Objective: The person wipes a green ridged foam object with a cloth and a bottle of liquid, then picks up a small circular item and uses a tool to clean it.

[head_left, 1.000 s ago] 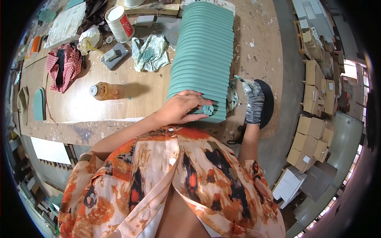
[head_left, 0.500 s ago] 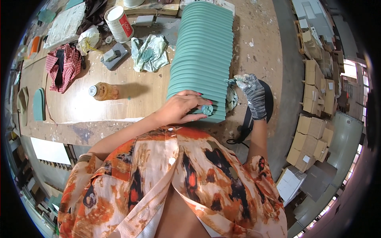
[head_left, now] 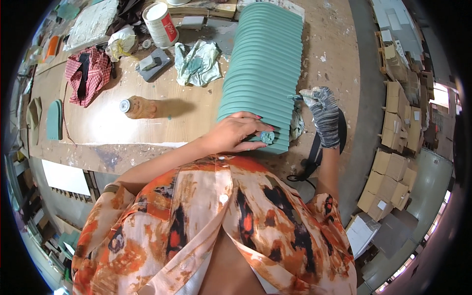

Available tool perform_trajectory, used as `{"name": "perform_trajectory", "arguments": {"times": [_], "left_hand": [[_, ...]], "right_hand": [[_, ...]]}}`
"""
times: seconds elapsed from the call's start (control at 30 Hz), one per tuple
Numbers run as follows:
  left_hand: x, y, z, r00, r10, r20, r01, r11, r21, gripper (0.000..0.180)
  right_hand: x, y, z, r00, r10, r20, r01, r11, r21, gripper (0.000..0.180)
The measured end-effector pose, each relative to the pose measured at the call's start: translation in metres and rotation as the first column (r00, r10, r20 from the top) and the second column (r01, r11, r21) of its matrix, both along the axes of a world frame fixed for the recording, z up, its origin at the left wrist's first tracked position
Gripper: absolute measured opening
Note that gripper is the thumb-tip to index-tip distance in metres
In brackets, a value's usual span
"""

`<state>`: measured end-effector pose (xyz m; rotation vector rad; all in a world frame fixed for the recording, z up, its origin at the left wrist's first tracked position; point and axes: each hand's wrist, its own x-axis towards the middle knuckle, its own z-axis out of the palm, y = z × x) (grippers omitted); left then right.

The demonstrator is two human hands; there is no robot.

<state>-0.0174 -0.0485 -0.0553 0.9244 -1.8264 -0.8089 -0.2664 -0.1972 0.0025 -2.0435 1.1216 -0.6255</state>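
Observation:
A long row of overlapping teal-green slabs [head_left: 260, 59], with rounded ridges, stretches away from me along the table. On its near end rests my left hand [head_left: 236, 132], bare, thumb and fingers closed around a small round teal-stained lump [head_left: 267, 137]. My right hand [head_left: 322, 115], in a grey striped glove, is at the row's right side. Its fingertips pinch a small teal-stained piece [head_left: 296, 97] against the slab edges; its exact kind is unclear. Below that piece, a paint-stained cloth [head_left: 297, 124] lies against the row, partly hidden. A dark round object [head_left: 341, 130] with a strap sits behind my right wrist.
Left of the row are a bottle of tan liquid [head_left: 140, 107], a stained white rag [head_left: 196, 64], a grey block [head_left: 153, 64], a white-and-red can [head_left: 160, 25], a red checked cloth [head_left: 88, 76] and a single green rounded slab [head_left: 54, 120]. Cardboard boxes [head_left: 386, 172] stand beyond the table's right side.
The whole view has shifted, so the table and its things appear farther right. Both hands keep nearly the same places on the row, with the same grips.

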Motion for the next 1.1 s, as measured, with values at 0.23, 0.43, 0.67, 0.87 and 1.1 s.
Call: {"name": "perform_trajectory", "arguments": {"times": [0.23,0.43,0.67,0.87,1.1], "left_hand": [[0.0,0.0,-0.001,0.999,0.017,-0.032,-0.018,0.999,-0.032,0.043],[0.013,0.013,0.012,0.966,0.0,-0.257,0.048,0.982,0.181,0.041],[0.04,0.044,0.014,0.854,0.227,-0.469,-0.029,0.919,0.393,0.045],[0.058,0.051,0.023,0.827,0.419,-0.375,-0.259,0.876,0.408,0.041],[0.08,0.057,0.034,0.812,0.497,-0.306,-0.4,0.855,0.329,0.036]], "right_hand": [[-0.012,-0.006,-0.007,0.994,-0.014,-0.112,-0.012,0.975,-0.224,0.018],[-0.009,0.005,0.002,0.992,-0.122,0.02,0.12,0.988,0.096,0.018],[-0.017,-0.006,0.0,0.981,-0.184,0.054,0.179,0.981,0.078,0.02],[0.058,0.039,0.062,0.967,-0.097,0.236,-0.003,0.92,0.391,0.027],[0.14,0.092,0.076,1.0,0.001,0.011,-0.006,0.89,0.456,0.014]]}}
